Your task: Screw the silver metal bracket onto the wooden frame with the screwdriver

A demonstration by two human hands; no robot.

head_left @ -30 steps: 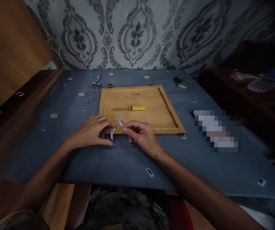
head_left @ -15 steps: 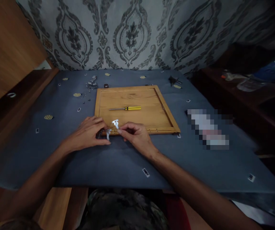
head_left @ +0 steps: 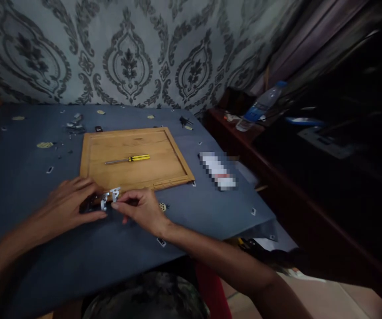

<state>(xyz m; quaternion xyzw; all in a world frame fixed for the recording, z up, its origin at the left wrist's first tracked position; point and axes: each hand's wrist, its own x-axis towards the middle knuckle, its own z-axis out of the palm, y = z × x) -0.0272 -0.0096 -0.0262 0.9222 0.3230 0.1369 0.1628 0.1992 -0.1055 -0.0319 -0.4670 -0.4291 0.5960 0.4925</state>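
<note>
A wooden framed panel [head_left: 164, 166] lies flat on the blue-grey table cover [head_left: 28, 248]. A yellow-handled screwdriver [head_left: 127, 159] rests on the panel. At the panel's near left corner my left hand [head_left: 66, 206] lies over a small metal hinge [head_left: 103, 202], its fingers curled on the hinge. My right hand [head_left: 141, 208] pinches a second small metal piece [head_left: 114, 193] right beside the hinge, touching the panel's near edge.
Loose metal fittings and screws [head_left: 73, 126] lie at the far left of the cover. Small perforated discs [head_left: 44, 145] are scattered about. A dark wooden side table [head_left: 231, 133] on the right carries a water bottle [head_left: 260, 106]. A patterned wall stands behind.
The view has swung to the right, so the panel and hands now sit left of centre. My right hand has lowered its metal piece closer to the hinge.
</note>
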